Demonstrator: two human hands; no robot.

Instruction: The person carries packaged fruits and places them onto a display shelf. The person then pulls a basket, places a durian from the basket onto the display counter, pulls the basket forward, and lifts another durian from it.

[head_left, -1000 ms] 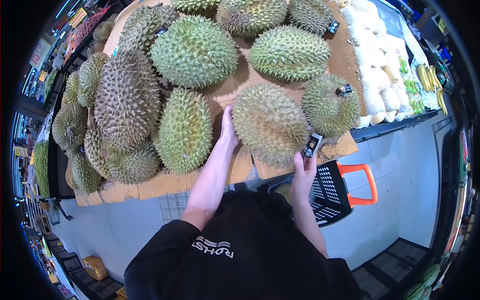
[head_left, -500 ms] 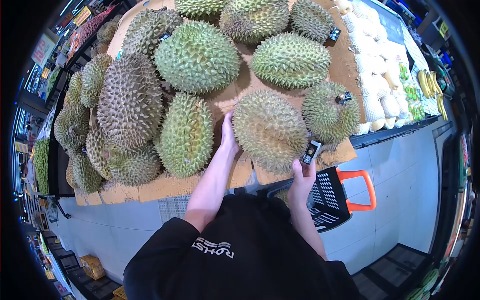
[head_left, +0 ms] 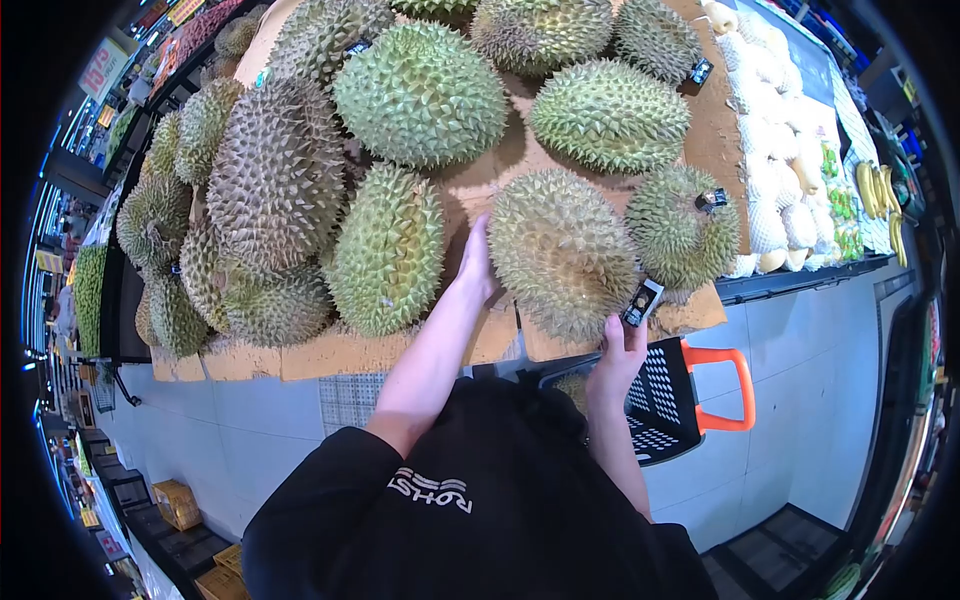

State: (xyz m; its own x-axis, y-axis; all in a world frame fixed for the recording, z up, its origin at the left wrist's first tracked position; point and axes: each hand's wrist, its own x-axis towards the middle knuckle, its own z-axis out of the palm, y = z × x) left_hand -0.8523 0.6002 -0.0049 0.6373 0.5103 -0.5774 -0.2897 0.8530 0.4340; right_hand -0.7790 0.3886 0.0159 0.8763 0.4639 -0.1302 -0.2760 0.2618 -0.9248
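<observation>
A brownish-yellow durian (head_left: 562, 252) is between my two hands at the front of the cardboard-covered stand (head_left: 480, 350). My left hand (head_left: 480, 262) lies along its left side, the fingers partly behind the spines. At its lower right, my right hand (head_left: 622, 352) grips the stem end, thumb up, beside a black tag (head_left: 642, 302) on the stem. A long green durian (head_left: 386, 250) lies left of my left hand. To the right is a round durian (head_left: 685, 228) with its own black tag.
More durians, among them a big green one (head_left: 420, 95) and a greyish one (head_left: 275, 172), crowd the stand. White net-wrapped fruit (head_left: 780, 180) and bananas (head_left: 880, 192) lie at the right. A black shopping basket (head_left: 660, 410) with an orange handle (head_left: 745, 390) is below the stand's edge.
The whole scene has shifted right and slightly up in the view as the camera moved. Both hands keep their places on the durian, which sits much the same among its neighbours.
</observation>
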